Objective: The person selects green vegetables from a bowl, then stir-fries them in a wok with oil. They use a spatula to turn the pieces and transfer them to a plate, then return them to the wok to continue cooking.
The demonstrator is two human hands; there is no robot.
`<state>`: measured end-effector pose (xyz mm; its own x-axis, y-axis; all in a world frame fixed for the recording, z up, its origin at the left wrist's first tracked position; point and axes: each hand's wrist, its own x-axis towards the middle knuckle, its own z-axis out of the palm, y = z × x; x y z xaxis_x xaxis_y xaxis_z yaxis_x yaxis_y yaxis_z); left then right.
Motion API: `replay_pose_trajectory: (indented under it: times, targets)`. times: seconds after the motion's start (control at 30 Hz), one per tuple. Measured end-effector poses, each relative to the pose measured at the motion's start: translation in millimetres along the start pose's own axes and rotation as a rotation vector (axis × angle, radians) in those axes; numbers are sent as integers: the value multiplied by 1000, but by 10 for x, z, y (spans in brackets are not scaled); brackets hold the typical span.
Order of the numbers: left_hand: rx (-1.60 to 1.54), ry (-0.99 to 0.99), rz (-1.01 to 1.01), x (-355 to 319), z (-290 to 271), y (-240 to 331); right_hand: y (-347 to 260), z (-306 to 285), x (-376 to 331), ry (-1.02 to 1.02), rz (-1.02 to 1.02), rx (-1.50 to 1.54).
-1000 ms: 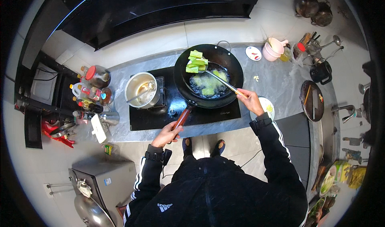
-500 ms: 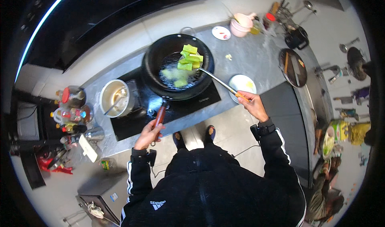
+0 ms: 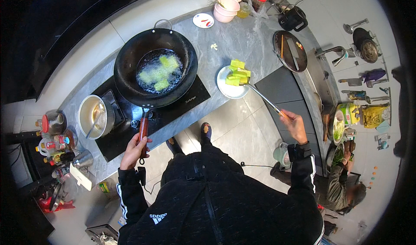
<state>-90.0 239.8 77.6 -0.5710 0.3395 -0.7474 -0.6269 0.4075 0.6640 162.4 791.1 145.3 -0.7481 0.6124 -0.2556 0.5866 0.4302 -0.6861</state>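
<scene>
A black wok (image 3: 125, 50) sits on the dark cooktop (image 3: 190, 100), with green pieces (image 3: 161, 73) bubbling in hot oil. My left hand (image 3: 135, 152) is closed round its brown handle (image 3: 143, 126). In my right hand (image 3: 294, 126) is a long-handled metal cooking spoon (image 3: 266, 100), gripped by its orange-brown end. Bright green cut vegetable chunks (image 3: 237, 73) are heaped on the spoon, hiding its head. They are over the white plate (image 3: 226, 91) at the counter's front edge; whether the spoon touches the plate I cannot tell.
Left of the wok stands a metal pot (image 3: 84, 115) with a ladle. Behind are a small plate with red bits (image 3: 203, 20) and pink containers (image 3: 224, 12). A dark round board (image 3: 281, 43) with a cleaver lies right. A co-worker (image 3: 340, 188) is at the far right.
The loaded spoon has moved right, from above the wok to over the white plate. My left hand stays on the wok handle. The whole view has shifted.
</scene>
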Motion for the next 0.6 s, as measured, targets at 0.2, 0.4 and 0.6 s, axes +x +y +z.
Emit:
replay_pose_trajectory:
  times: [0.2, 0.4, 0.6]
  targets:
    - [0, -29, 7, -11, -17, 17, -71, 37, 89, 23, -144, -557]
    - [-9, -54, 22, -9, -29, 17, -373, -35, -41, 127, -256, -949]
    - [-71, -113, 65, 24, -73, -40, -610, -320, -210, 232, -341, -941]
